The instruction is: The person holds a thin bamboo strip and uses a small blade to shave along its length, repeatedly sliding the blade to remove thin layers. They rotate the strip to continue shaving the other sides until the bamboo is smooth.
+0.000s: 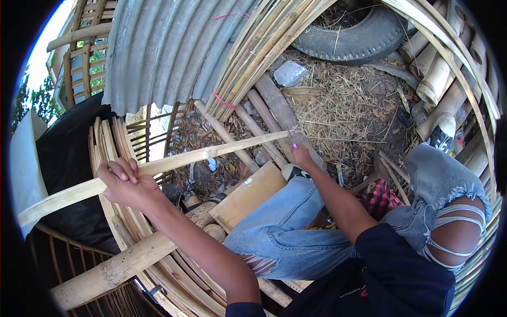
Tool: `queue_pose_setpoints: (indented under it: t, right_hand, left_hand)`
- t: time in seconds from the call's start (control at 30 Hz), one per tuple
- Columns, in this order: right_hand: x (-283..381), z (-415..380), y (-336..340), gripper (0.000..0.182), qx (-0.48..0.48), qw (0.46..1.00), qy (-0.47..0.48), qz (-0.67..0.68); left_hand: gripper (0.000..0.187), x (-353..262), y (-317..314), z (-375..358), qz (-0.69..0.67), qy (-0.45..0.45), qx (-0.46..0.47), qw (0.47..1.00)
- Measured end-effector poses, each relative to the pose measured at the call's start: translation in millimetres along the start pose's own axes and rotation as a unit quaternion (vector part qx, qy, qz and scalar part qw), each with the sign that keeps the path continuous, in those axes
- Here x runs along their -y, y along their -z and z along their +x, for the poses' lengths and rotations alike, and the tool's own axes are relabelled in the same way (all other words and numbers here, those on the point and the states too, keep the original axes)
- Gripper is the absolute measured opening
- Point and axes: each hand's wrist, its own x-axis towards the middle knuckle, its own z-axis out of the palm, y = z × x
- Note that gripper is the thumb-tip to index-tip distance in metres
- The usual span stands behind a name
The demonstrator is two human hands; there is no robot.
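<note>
My left hand [127, 182] is wrapped round a long, pale split bamboo strip [193, 157]. The strip runs from the far left edge across to the middle of the view, narrowing towards its far end. At that end my right hand [301, 156] is closed on what looks like a knife [290, 138], its thin blade touching or very near the strip's tip. A spot of pink shows at my fingers, and most of the handle is hidden in my grip. My knees, in torn jeans, are bent on either side of my right forearm.
A thick bamboo pole [113, 272] lies at lower left, by stacked strips. Corrugated sheeting [158, 53] and a tied bundle of strips [264, 42] stand ahead. A tyre [354, 42] and cut bamboo poles [435, 84] lie beyond ground strewn with shavings [343, 100].
</note>
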Motion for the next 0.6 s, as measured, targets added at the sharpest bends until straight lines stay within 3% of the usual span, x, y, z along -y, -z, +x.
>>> queue_pose_setpoints:
  t: [0.07,0.13,0.2,0.23,0.3,0.33,0.4,0.43,0.57,0.6]
  right_hand:
    - [-32.0,1.0,7.5,0.030,0.011,0.944,0.160,-0.289]
    - [5.3,-3.0,28.8,0.031,0.063,0.954,0.103,-0.276]
    - [49.5,-15.6,51.9,0.025,0.074,0.997,-0.021,-0.019]
    - [30.1,-7.3,43.3,0.025,0.075,0.997,-0.017,-0.021]
    - [-19.6,2.1,19.8,0.029,0.050,0.971,0.077,-0.222]
    - [-1.3,-1.0,29.0,0.029,0.051,0.971,0.078,-0.220]
    - [31.7,2.4,51.2,0.031,0.109,0.985,-0.136,-0.007]
    - [26.5,9.3,46.9,0.032,0.063,0.995,-0.041,-0.067]
    - [-22.1,15.4,15.5,0.036,0.064,0.993,-0.027,-0.097]
    - [-15.7,20.7,17.9,0.035,0.081,0.981,0.045,-0.170]
  left_hand:
    - [0.025,-2.0,0.2,-2.0,0.017,-0.004,-0.003,1.000]
    - [0.025,-0.8,-3.9,-1.7,0.023,-0.005,0.005,1.000]
    - [0.024,-1.7,0.8,-3.1,-0.011,0.002,0.017,1.000]
    - [0.024,-1.0,0.5,-1.8,-0.012,-0.001,0.013,1.000]
    - [0.024,-1.2,2.8,-1.1,-0.007,-0.001,0.016,1.000]
    - [0.024,-1.6,4.3,-0.7,-0.005,-0.003,0.017,1.000]
    - [0.024,1.8,3.1,2.6,0.000,-0.003,0.005,1.000]
    - [0.024,2.4,4.9,3.4,-0.017,0.006,0.009,1.000]
    - [0.024,0.1,9.5,1.4,-0.009,0.007,0.004,1.000]
    - [0.024,0.8,6.8,2.3,0.002,0.003,-0.004,1.000]
